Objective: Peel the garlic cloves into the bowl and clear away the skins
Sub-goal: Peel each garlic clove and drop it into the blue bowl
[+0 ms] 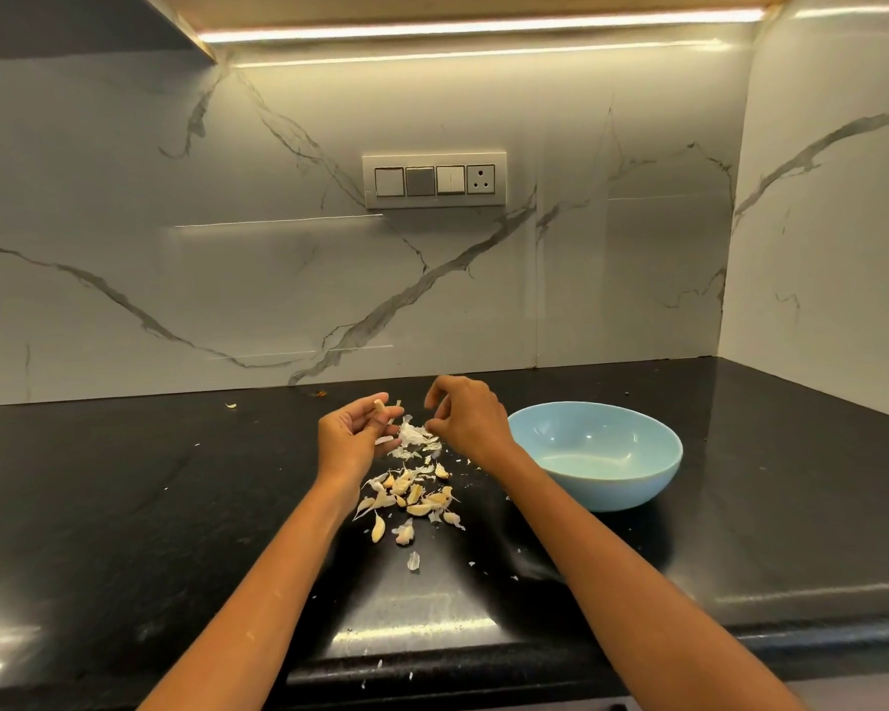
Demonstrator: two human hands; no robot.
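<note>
Your left hand point(352, 436) sat left of the bowl point(595, 454), palm up, fingers curled round one small clove point(379, 404) pinched at the fingertips. Judgement: the clove looked smooth and tapered, so a hard squeeze could have shot it out across the dark surface point(124, 505) rather than toward the bowl.

Just right of it, still left of the bowl, a heap of skins point(416, 436) lay between your hands: thin, white, papery, crumpled. Judgement: these were light enough that a sweep of either forearm, or a breath, could have scattered them; small flecks already lay spread nearer you than the bowl.

Nearer you than the skins, and left of the bowl, the unpeeled cloves point(411, 497) lay in a loose pile, cream to yellow, curved and pointed, with shreds of husk mixed in. Risk: skins and cloves were mingled, so clearing skins could have carried cloves off too.

Your right hand point(465, 415) hovered just left of the bowl's rim, fingers bent with tips drawn together; whether they held a scrap of skin I could not tell.

The bowl was pale blue, round, glossy and looked empty. Judgement: a knock from your right forearm could have slid it on the polished surface.
</note>
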